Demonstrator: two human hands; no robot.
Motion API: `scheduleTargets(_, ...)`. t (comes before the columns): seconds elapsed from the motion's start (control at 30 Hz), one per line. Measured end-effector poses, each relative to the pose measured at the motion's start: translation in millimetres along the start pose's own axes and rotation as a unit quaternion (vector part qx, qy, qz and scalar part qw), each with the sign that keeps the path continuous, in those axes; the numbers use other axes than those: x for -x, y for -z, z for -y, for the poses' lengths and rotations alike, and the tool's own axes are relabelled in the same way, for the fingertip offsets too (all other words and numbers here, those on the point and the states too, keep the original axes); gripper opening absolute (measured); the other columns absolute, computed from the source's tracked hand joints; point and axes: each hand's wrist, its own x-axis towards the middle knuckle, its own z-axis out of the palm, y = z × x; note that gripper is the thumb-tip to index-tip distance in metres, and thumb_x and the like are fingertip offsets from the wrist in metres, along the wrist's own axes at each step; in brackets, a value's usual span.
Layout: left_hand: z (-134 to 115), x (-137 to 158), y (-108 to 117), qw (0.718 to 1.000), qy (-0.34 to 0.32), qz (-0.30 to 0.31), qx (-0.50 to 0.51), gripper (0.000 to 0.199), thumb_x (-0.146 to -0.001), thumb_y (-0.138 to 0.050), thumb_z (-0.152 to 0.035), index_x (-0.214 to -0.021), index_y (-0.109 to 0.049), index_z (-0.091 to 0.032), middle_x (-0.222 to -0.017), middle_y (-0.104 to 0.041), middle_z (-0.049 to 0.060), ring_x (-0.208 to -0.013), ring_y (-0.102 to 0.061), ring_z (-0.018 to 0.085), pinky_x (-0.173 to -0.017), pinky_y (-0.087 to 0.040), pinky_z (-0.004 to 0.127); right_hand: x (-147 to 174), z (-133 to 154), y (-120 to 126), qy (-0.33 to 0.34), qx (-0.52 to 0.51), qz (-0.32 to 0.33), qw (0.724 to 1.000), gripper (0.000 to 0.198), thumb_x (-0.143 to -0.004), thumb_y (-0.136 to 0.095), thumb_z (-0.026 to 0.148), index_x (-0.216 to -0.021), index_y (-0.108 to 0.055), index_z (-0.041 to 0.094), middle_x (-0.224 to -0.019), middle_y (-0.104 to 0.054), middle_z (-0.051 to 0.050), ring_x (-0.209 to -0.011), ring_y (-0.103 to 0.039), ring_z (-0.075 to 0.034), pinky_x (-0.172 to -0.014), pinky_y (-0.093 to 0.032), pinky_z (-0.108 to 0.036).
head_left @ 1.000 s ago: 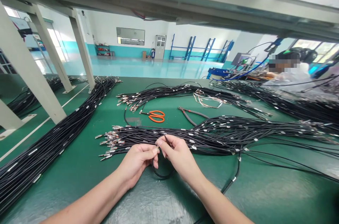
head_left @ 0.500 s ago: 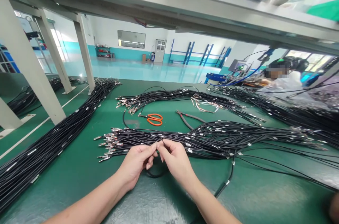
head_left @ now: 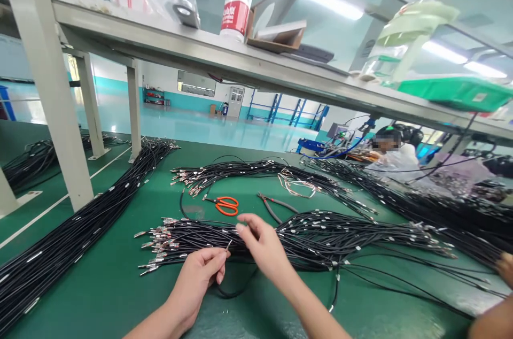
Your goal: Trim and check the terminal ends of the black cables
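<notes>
My left hand (head_left: 202, 277) pinches the end of a black cable (head_left: 234, 294), and a thin, pale tip pokes up between thumb and forefinger. The cable loops down under the hand to the green table. To its right, my right hand (head_left: 262, 245) is raised over a bundle of black cables (head_left: 316, 235), fingers apart, with nothing visible in it. Metal terminals (head_left: 162, 240) cluster at the bundle's left end. Beyond the bundle lie orange-handled scissors (head_left: 226, 205) and grey-handled pliers (head_left: 276, 208).
More cable bundles lie behind (head_left: 240, 169), at left (head_left: 100, 210) and at right (head_left: 401, 194). A shelf (head_left: 192, 53) on posts crosses overhead, bearing a bottle (head_left: 238, 2) and a green tray (head_left: 460, 92). Another person's hand (head_left: 505, 269) shows at the right edge; a co-worker sits farther back.
My right hand has let go and lifted away from my left, its fingers opening. My left hand still pinches the cable end. The view has tilted up, showing more of the shelf.
</notes>
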Motion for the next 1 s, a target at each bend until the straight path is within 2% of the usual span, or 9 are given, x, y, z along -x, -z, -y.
scheduleTargets(0.03,1,0,0,1.000,0.002,-0.009,0.011,0.025,-0.073,-0.061,-0.036,-0.067,-0.061,-0.012,-0.052,-0.049,-0.003,-0.049,-0.040,0.008,-0.057,-0.033,0.023,-13,-8,6,-0.011,0.089,-0.002,0.996,0.031,-0.087,-0.035,0.039,-0.103,-0.050,0.018,-0.074,-0.055,0.000,-0.066,-0.049,-0.012,-0.061,-0.040,-0.023)
scheduleTargets(0.13,2,-1,-2,0.999,0.009,-0.033,0.036,0.029,-0.070,-0.063,-0.039,-0.082,-0.060,-0.013,-0.053,-0.054,-0.002,-0.047,-0.046,0.010,-0.055,-0.035,0.025,-54,-34,14,-0.042,0.175,0.005,0.984,0.023,-0.088,-0.037,0.028,-0.095,-0.053,0.013,-0.082,-0.057,-0.004,-0.073,-0.053,-0.014,-0.069,-0.042,-0.029)
scheduleTargets(0.27,2,-3,-4,0.999,0.007,-0.047,0.016,0.029,-0.064,-0.067,-0.041,-0.069,-0.059,-0.013,-0.053,-0.057,0.001,-0.048,-0.051,0.012,-0.054,-0.037,0.025,-86,-56,3,-0.036,0.250,0.031,0.967,0.024,-0.085,-0.050,0.030,-0.102,-0.054,0.013,-0.100,-0.057,-0.006,-0.086,-0.056,-0.016,-0.075,-0.047,-0.036)
scheduleTargets(0.47,-5,-8,-4,0.997,-0.016,-0.059,-0.047,0.026,-0.057,-0.068,-0.040,-0.053,-0.062,-0.015,-0.048,-0.049,0.000,-0.047,-0.043,0.012,-0.050,-0.034,0.026,-94,-42,-28,0.067,0.280,0.033,0.957,0.020,-0.086,-0.048,0.028,-0.103,-0.055,0.019,-0.110,-0.054,-0.006,-0.096,-0.054,-0.017,-0.082,-0.045,-0.036)
scheduleTargets(0.6,-6,-11,-4,0.997,-0.019,-0.033,-0.074,0.021,-0.060,-0.066,-0.039,-0.051,-0.062,-0.020,-0.048,-0.047,0.000,-0.046,-0.040,0.013,-0.049,-0.031,0.028,-101,-26,-45,0.117,0.249,0.035,0.961,0.019,-0.085,-0.049,0.028,-0.097,-0.057,0.016,-0.098,-0.058,-0.005,-0.084,-0.057,-0.014,-0.073,-0.048,-0.032)
scheduleTargets(0.67,-5,-12,-3,0.996,-0.013,-0.021,-0.081,0.022,-0.061,-0.064,-0.038,-0.048,-0.060,-0.021,-0.046,-0.044,-0.001,-0.045,-0.038,0.013,-0.048,-0.029,0.028,-105,-18,-44,0.127,0.236,0.027,0.963,0.013,-0.084,-0.051,0.025,-0.086,-0.059,0.015,-0.088,-0.060,-0.004,-0.076,-0.057,-0.013,-0.069,-0.048,-0.030)
scheduleTargets(0.73,-5,-13,-1,0.996,-0.005,-0.007,-0.090,0.025,-0.062,-0.062,-0.037,-0.045,-0.056,-0.020,-0.044,-0.041,-0.002,-0.044,-0.035,0.011,-0.047,-0.026,0.027,-104,-11,-34,0.133,0.231,0.026,0.963,0.010,-0.079,-0.052,0.015,-0.072,-0.060,0.016,-0.077,-0.059,-0.003,-0.073,-0.056,-0.014,-0.068,-0.045,-0.028)
scheduleTargets(0.8,-5,-15,1,0.995,0.011,0.010,-0.096,0.027,-0.063,-0.061,-0.037,-0.045,-0.054,-0.018,-0.043,-0.039,-0.002,-0.043,-0.033,0.010,-0.046,-0.025,0.026,-94,-7,-17,0.137,0.232,0.036,0.962,0.015,-0.074,-0.048,0.007,-0.070,-0.059,0.016,-0.075,-0.059,-0.003,-0.074,-0.056,-0.016,-0.068,-0.043,-0.028)
scheduleTargets(1.0,-8,-20,7,0.989,0.084,0.066,-0.099,0.020,-0.059,-0.060,-0.029,-0.047,-0.056,-0.014,-0.040,-0.042,-0.004,-0.040,-0.033,0.007,-0.043,-0.024,0.022,-13,-8,54,0.124,0.231,0.133,0.956,0.042,-0.069,-0.043,0.004,-0.108,-0.049,0.018,-0.090,-0.061,-0.004,-0.078,-0.056,-0.015,-0.068,-0.041,-0.025)
